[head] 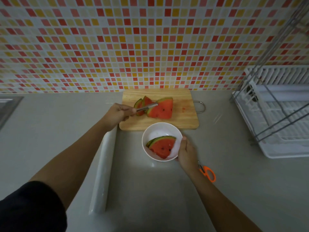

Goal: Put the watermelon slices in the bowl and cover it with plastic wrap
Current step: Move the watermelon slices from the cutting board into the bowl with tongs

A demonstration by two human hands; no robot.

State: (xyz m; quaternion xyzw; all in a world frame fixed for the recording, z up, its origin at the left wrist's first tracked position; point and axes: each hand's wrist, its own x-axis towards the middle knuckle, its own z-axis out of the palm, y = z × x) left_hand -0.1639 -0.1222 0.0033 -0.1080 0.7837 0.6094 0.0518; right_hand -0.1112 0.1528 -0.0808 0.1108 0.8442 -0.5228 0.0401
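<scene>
Several slices (157,109) are left on the board (182,121), so I judge I'm midway through filling, with the covering not yet begun. Furthest left, below my left forearm, lies the wrap roll (103,171), untouched on the counter (234,181). My left hand (117,113) is closed around the tongs (147,107), whose tips reach out to its right into the slices on the board; whether they have actually bitten onto a slice I cannot tell. Below and right of that hand sits the bowl (150,133), with what looks like two slices already in it (161,147). My right hand (186,152) cups the bowl's right rim, fingers curled on it, steadying it. Just right of that wrist are the scissors (208,173). Next I need to pinch one slice firmly by its thick part, lift it clear of its neighbours, and swing it down to the bowl without letting it slip.
</scene>
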